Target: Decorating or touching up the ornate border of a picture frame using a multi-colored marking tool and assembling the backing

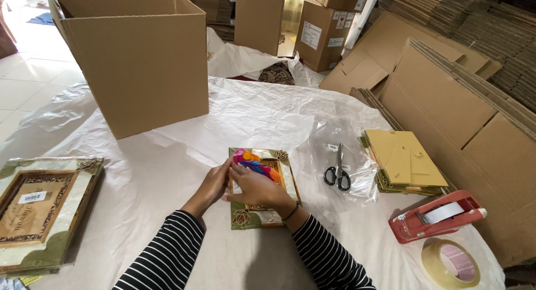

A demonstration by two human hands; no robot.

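So we've got a bench [167,156] draped in crinkly white plastic sheeting, with a big open brown cardboard box [134,55] standing at its far left. Near left sits a larger decorated frame wrapped in clear plastic [39,212]. On the right there's a stack of flat yellow-tan backing boards [405,159], then a red tape dispenser [435,214] and a roll of clear tape [451,263] near the edge. Black-handled scissors [338,170] lie on a clear plastic bag [340,150]. Dead centre is the small green-and-cream picture frame with a colourful picture [259,184], flat on the bench. Our left hand [215,184] pinches its left edge; our right hand [257,187] lies spread, flat on top.
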